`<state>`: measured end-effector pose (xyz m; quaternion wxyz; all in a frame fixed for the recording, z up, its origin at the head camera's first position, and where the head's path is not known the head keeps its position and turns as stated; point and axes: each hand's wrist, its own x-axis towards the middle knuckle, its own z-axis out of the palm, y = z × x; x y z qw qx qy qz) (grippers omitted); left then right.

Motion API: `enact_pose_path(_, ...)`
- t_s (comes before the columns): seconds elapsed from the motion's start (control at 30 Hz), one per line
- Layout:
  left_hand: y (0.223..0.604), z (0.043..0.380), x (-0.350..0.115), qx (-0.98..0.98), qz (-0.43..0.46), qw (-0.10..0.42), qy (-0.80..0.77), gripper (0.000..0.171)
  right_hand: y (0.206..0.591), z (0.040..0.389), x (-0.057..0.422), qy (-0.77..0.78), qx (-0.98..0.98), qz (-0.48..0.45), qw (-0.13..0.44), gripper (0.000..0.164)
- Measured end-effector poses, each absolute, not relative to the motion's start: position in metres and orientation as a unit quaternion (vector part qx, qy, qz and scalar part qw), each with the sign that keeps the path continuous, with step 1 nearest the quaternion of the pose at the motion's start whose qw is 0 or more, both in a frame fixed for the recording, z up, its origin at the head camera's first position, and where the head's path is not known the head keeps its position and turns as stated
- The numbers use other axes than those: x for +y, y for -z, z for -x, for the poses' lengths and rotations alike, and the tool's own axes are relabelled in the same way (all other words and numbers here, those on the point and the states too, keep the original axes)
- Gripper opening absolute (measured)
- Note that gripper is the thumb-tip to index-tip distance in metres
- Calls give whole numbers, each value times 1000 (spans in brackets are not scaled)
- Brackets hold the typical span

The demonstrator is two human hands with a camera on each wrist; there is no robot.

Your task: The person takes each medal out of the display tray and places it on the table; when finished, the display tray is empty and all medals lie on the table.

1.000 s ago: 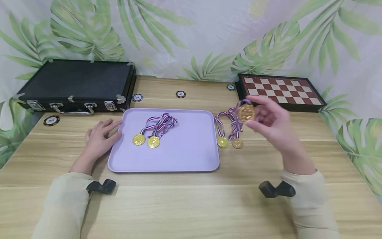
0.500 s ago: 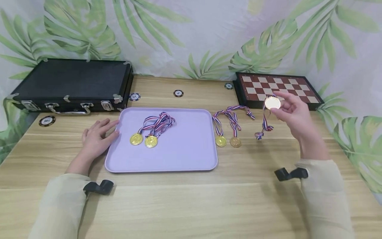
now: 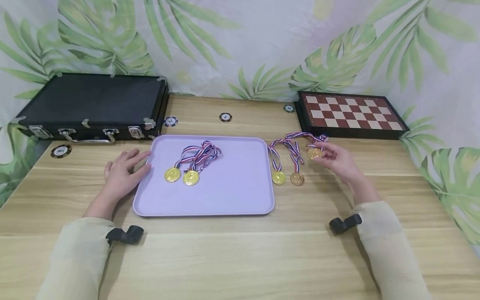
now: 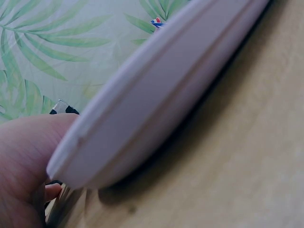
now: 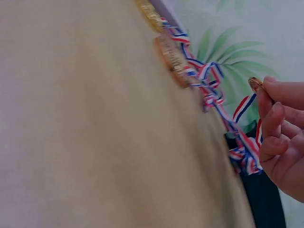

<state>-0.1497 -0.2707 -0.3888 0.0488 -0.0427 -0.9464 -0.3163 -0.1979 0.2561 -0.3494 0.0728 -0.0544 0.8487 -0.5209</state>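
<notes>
Medals [image 3: 172,174] lie two on the tray [image 3: 232,179], two on the table [image 3: 232,258] to its right, with a fifth medal [image 3: 313,153], seemingly not yet set down, pinched in the right hand's [image 3: 339,164] grip, the left hand [image 3: 125,173] relaxed against the tray.

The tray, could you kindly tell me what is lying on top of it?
On the tray lie two gold medals with tangled striped ribbons. The ribbons overlap, so some strands are covered, and whatever is beneath the tray cannot be seen.
</notes>
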Motion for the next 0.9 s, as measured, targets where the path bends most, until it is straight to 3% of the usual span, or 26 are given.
enact_pose_path(0.3, 386, 150, -270, -947, 43, 51, 315, 45, 375, 181, 263, 521, 840, 94, 117, 50)
enact_pose_path(0.63, 388, 151, -270, -949, 45, 42, 310, 46, 381, 174, 273, 437, 877, 176, 94, 43)
enact_pose_path(0.9, 389, 151, -270, -949, 41, 42, 311, 46, 378, 174, 277, 396, 895, 172, 112, 43)
